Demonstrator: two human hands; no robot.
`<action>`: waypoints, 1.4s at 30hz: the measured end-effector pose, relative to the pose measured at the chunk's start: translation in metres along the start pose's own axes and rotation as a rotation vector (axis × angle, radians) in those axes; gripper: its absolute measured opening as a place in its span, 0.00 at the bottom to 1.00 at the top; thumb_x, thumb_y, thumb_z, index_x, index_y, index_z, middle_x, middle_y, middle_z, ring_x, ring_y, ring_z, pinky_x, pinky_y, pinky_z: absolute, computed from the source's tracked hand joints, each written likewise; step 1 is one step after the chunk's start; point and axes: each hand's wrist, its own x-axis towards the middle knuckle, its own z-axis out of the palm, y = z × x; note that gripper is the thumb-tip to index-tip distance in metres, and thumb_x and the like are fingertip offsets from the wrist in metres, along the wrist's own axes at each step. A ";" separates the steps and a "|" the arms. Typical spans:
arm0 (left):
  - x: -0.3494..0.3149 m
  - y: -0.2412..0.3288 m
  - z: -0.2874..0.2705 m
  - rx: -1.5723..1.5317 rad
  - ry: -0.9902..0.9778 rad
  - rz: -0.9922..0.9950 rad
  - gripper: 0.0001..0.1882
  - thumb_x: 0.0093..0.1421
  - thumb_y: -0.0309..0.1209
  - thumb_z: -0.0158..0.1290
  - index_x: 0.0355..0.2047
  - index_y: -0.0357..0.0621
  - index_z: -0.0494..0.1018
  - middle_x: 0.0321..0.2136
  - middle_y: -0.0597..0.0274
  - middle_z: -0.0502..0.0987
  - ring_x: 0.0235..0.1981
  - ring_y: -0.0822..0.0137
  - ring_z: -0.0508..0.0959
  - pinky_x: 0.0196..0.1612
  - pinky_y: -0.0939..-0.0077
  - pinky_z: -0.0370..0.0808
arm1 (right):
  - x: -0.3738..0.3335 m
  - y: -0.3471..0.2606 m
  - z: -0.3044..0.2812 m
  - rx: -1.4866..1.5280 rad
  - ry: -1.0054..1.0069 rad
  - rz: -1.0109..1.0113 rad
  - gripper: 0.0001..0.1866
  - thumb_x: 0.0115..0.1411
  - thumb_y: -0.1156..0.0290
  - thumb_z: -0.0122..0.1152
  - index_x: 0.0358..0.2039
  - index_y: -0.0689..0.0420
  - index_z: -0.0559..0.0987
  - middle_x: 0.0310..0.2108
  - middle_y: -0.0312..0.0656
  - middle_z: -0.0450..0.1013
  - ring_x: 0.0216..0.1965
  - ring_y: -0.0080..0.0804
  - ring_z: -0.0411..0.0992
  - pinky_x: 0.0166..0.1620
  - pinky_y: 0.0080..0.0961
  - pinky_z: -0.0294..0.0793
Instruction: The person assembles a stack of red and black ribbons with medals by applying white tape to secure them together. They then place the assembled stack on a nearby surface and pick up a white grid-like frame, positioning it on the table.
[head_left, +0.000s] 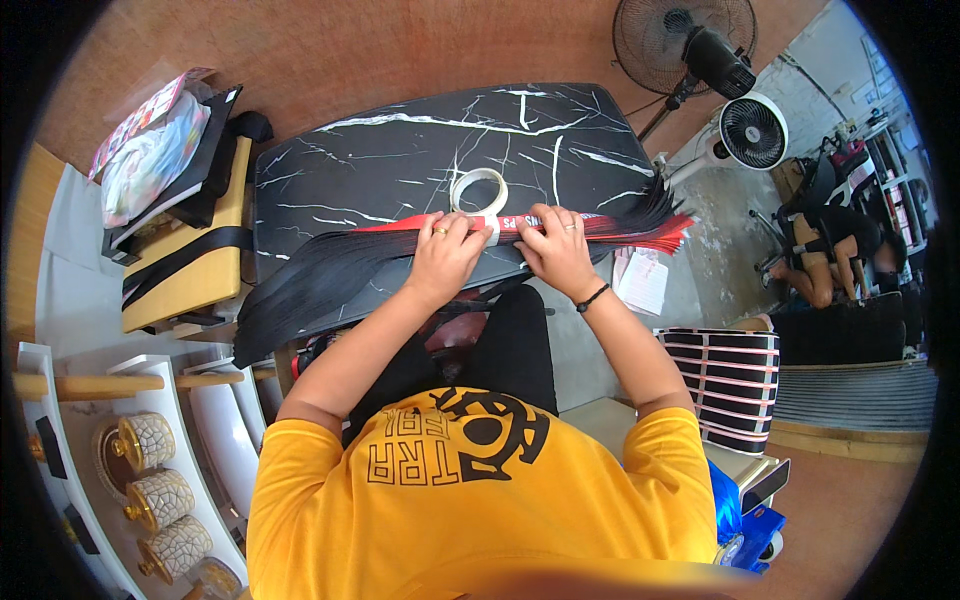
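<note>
A long bundle of thin black and red strips (330, 268), like lanyards or ribbons, lies across the near edge of the black marbled table (400, 150). Its black end fans out and droops at the left; red and black ends spread at the right. My left hand (445, 262) and my right hand (562, 258) are closed over the middle, fingers curled on the far side. Between them, a pale band of tape (491, 228) crosses the bundle. Just beyond it sits a roll of cream tape (458, 196), touching or very near the bundle. The undersides of my fingers are hidden.
White papers (641, 280) lie right of the table. Two fans (753, 131) (718, 62) stand at the back right. Bags rest on a yellow chair (205, 285) at left, above shelves with patterned jars (165, 500). Another person (835, 240) bends over at far right.
</note>
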 end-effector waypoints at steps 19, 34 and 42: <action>-0.002 0.012 0.010 0.012 0.067 -0.116 0.10 0.55 0.31 0.60 0.39 0.49 0.76 0.37 0.57 0.73 0.47 0.54 0.75 0.57 0.47 0.66 | 0.109 0.012 0.028 0.404 -0.787 0.345 0.17 0.49 0.61 0.72 0.40 0.51 0.84 0.41 0.45 0.79 0.43 0.45 0.77 0.48 0.38 0.75; -0.002 0.012 0.012 0.032 0.074 -0.112 0.06 0.58 0.31 0.57 0.36 0.48 0.77 0.35 0.56 0.74 0.48 0.54 0.75 0.57 0.49 0.65 | 0.062 0.004 0.055 0.944 -0.146 0.720 0.08 0.57 0.80 0.64 0.38 0.64 0.78 0.31 0.42 0.79 0.32 0.25 0.76 0.37 0.25 0.75; -0.002 0.015 0.013 0.080 0.070 -0.109 0.06 0.59 0.32 0.56 0.36 0.49 0.76 0.35 0.56 0.74 0.48 0.55 0.76 0.57 0.50 0.65 | 0.058 -0.004 0.053 0.951 -0.062 0.713 0.09 0.57 0.81 0.63 0.38 0.63 0.77 0.31 0.42 0.77 0.32 0.26 0.75 0.38 0.25 0.75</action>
